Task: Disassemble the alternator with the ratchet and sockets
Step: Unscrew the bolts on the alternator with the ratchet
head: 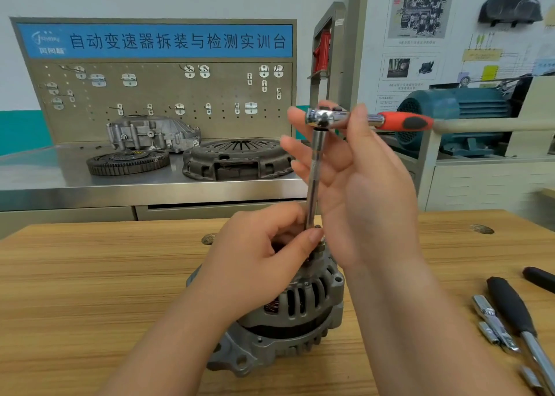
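- While the alternator [288,314] is sitting tilted on the wooden bench [90,275], spare tools [510,311] are lying well to its right.
- The left hand [255,263] is pinching the lower end of the extension bar [315,167], which is standing on the alternator's top.
- The right hand [360,185] is gripping the ratchet [321,118] by its head, thumb in front, with the orange handle pointing right.
- Beyond, a clutch cover [237,158] and a flywheel [127,162] are resting on a steel bench [90,182].

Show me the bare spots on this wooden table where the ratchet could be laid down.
The table is barest left of the alternator, out to the left edge. The far right corner behind the loose tools is bare too. A narrow strip runs between the right forearm and those tools. The centre is crowded: alternator, left hand, right hand, ratchet.
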The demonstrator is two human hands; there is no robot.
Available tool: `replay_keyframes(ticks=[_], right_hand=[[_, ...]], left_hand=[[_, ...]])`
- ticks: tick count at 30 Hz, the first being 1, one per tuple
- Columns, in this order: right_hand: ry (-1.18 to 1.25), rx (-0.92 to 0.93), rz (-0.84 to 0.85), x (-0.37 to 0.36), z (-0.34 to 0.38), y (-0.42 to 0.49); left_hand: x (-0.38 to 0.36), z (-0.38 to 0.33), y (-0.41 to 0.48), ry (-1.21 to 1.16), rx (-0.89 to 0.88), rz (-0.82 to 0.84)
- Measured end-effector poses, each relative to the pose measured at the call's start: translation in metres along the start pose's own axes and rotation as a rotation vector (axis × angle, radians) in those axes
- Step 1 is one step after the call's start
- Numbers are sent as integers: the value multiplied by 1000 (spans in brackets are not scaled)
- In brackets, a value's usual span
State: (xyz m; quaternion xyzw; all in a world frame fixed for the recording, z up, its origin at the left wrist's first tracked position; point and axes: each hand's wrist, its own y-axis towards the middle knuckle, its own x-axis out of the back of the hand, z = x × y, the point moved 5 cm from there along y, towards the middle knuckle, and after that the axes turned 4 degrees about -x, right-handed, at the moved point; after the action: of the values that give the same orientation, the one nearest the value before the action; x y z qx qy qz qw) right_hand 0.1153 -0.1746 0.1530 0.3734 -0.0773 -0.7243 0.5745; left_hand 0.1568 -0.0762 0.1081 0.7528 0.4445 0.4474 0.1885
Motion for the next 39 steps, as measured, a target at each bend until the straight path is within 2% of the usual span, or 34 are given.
replay_keyframes(ticks=[2, 4, 7, 9, 12, 15, 17, 20, 22, 24, 27, 30, 32, 36, 39], right_hand=[[-70, 72, -28, 0, 1, -1], [-193, 231, -36, -2, 8, -3], [-297, 379, 21, -10, 14, -7], [-234, 322, 47, -11, 10, -6], [-77, 120, 64, -6, 3, -1], [-37, -2, 60, -4, -1, 0], [-81, 43, 47, -4, -1, 0], [-178, 231, 44, -7, 9, -2], [-221, 289, 79, -12, 11, -4], [-154, 249, 106, -13, 7, -4], [-16, 96, 93, -8, 1, -1], [10, -16, 50, -5, -1, 1], [-55, 25, 43, -4, 0, 1], [-190, 225, 87, -10, 10, -2], [-140, 196, 118, -11, 8, -2]], left_hand=[[1, 1, 0, 4, 3, -11], [0, 2, 0, 3, 15, -29], [-2, 1, 1, 20, 17, -30], [-2, 2, 1, 40, 16, -29], [-2, 1, -1, 33, 23, -19], [-2, -1, -1, 20, 19, -9], [-1, -1, -1, 18, 19, -19], [-1, -1, 0, 24, 32, -50], [-2, -1, 0, 47, 38, -45], [-3, 1, 1, 58, 35, -32], [-3, 0, -1, 30, 33, -13], [-1, 0, -1, -6, 19, -1], [-1, 2, 0, -32, 27, -6], [-1, 4, 2, -20, 50, -27], [-2, 2, 1, 15, 36, -10]])
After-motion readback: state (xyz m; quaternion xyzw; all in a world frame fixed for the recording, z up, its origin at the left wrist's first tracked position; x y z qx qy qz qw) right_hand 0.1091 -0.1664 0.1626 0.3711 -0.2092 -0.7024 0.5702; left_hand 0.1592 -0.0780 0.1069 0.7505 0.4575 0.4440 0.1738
